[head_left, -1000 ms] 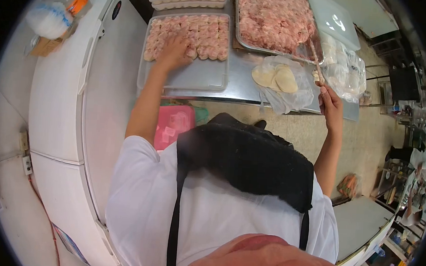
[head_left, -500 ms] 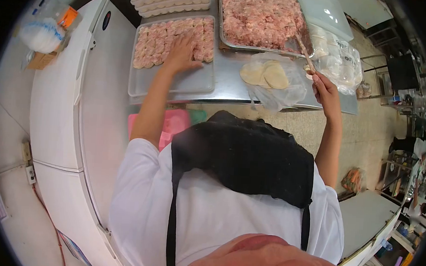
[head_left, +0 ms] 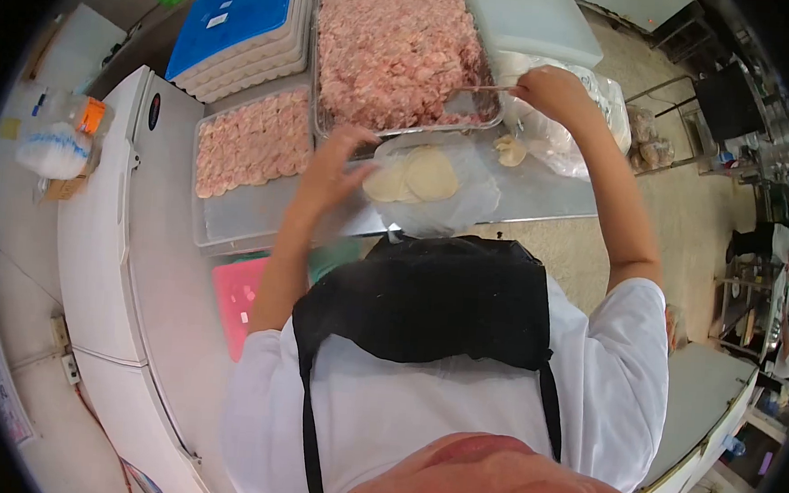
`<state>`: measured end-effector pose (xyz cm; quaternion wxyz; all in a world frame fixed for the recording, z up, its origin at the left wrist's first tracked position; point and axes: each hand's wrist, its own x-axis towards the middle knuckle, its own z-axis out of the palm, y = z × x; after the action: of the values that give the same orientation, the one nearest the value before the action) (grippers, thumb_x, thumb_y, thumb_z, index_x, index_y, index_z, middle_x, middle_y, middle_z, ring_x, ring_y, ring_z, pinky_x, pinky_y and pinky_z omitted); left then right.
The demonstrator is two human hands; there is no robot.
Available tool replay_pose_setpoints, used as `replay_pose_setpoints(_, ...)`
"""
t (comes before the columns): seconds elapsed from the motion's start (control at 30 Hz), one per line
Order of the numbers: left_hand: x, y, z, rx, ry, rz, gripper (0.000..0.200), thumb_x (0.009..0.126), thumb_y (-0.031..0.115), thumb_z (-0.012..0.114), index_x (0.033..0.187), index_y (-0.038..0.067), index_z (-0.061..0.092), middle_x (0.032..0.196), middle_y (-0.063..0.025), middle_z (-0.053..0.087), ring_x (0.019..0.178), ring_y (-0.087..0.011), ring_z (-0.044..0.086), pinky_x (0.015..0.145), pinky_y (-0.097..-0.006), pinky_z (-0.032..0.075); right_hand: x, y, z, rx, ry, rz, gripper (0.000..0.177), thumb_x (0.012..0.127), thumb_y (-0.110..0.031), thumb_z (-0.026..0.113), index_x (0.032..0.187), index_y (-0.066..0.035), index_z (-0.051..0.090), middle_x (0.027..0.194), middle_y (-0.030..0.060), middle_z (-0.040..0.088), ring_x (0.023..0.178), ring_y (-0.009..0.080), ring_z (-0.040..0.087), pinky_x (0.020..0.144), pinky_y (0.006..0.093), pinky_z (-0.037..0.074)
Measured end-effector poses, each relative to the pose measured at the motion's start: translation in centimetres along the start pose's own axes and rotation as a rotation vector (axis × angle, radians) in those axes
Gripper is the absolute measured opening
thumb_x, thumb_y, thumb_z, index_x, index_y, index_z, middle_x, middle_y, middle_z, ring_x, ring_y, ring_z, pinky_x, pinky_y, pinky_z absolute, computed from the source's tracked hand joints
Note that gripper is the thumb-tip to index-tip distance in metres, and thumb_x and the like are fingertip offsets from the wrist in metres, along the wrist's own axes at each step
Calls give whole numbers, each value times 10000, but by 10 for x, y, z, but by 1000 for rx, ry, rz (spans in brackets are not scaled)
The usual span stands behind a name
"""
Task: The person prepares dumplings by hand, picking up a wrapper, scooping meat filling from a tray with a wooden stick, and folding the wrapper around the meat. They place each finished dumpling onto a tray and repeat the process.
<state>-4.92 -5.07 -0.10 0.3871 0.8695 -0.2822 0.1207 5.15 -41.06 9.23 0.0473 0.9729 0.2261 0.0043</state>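
Note:
My right hand (head_left: pixel 553 92) grips a thin flat stick (head_left: pixel 484 89), whose far end reaches into the raw minced meat (head_left: pixel 388 52) in a big metal tray (head_left: pixel 496 120). Slightly blurred, my left hand (head_left: pixel 334 170) hovers left of the wrappers, fingers apart and holding nothing. Round dough wrappers (head_left: pixel 430 174) lie overlapped on a clear plastic bag (head_left: pixel 469 204) at the table's front. To the left, rows of meat-filled dumplings (head_left: pixel 254 143) fill the back part of a translucent tray (head_left: pixel 242 225); its front part is bare.
Stacked trays with a blue lid (head_left: pixel 232 29) stand behind the dumplings. Right of the meat are a pale lidded box (head_left: pixel 534 25), a plastic-wrapped bundle (head_left: pixel 615 111) and a small dough piece (head_left: pixel 510 150). A white fridge (head_left: pixel 98 219) borders the left; a pink container (head_left: pixel 231 304) sits below.
My left hand has left the dumplings and come right toward the wrappers. My right hand has moved up, and the stick now lies more sideways in the meat. The camera view has shifted.

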Motion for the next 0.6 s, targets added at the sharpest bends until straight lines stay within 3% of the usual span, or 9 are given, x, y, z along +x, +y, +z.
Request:
replay_pose_setpoints(0.03,3,7,25,-97,-53,-28,326,765,182,733,1042,66,605,1050,-99,604,1024,-308,563,922,-374,428,13,-1,-5,-23,-3,-30,296,863,-335,583,791,-65,680,779,124,659,781,303,641,698,421,497)
replay_pose_setpoints(0.1,9,13,66,-140,-195,-58,338,753,170,728,1060,94,608,1054,-101,591,1042,-305,548,931,-380,417,39,-3,8,-73,44,-137,267,851,-295,578,777,-64,690,758,123,667,732,312,655,628,419,512)
replay_pose_setpoints(0.2,15,21,108,-3,-268,-114,353,738,173,724,1068,109,619,1056,-103,579,1040,-303,535,932,-385,409,47,-21,76,-42,190,-370,183,785,-188,582,716,-60,693,724,133,674,670,299,673,560,418,524)
replay_pose_setpoints(0.27,16,23,121,116,-231,-87,319,730,190,722,1028,98,651,1074,-112,573,1025,-303,525,924,-387,406,16,-49,69,7,137,-434,138,727,-137,578,683,-66,687,686,129,667,670,292,677,560,401,526)
replay_pose_setpoints(0.33,14,25,125,181,-268,-114,278,744,187,712,1001,93,667,1058,-124,584,1019,-304,525,926,-380,408,20,-32,63,18,111,-465,129,722,-128,582,665,-73,683,672,122,662,655,288,672,545,401,518)
replay_pose_setpoints(0.43,12,20,124,22,-211,-219,223,805,183,666,981,45,670,1061,-137,610,1038,-283,541,931,-354,412,30,1,38,-10,112,-462,115,704,-123,593,644,-73,678,653,114,654,633,286,663,523,402,503)
replay_pose_setpoints(0.5,2,6,128,-202,-32,-334,226,836,184,631,991,25,673,1057,-136,631,1018,-294,565,933,-364,421,33,7,35,-49,150,-413,97,676,-126,609,630,-69,674,634,114,645,611,287,653,499,405,486)
replay_pose_setpoints(0.53,1,4,127,-314,58,-388,231,852,185,613,996,15,675,1055,-136,641,1008,-300,576,934,-368,426,26,1,44,-16,186,-472,96,675,-129,611,632,-72,674,639,114,646,621,287,655,504,403,488)
replay_pose_setpoints(0.6,0,8,118,-254,76,-453,254,889,205,583,1009,-4,661,1086,-129,641,1006,-266,592,906,-338,445,10,-18,60,50,258,-587,93,672,-137,614,637,-77,675,651,115,648,640,287,659,514,399,492)
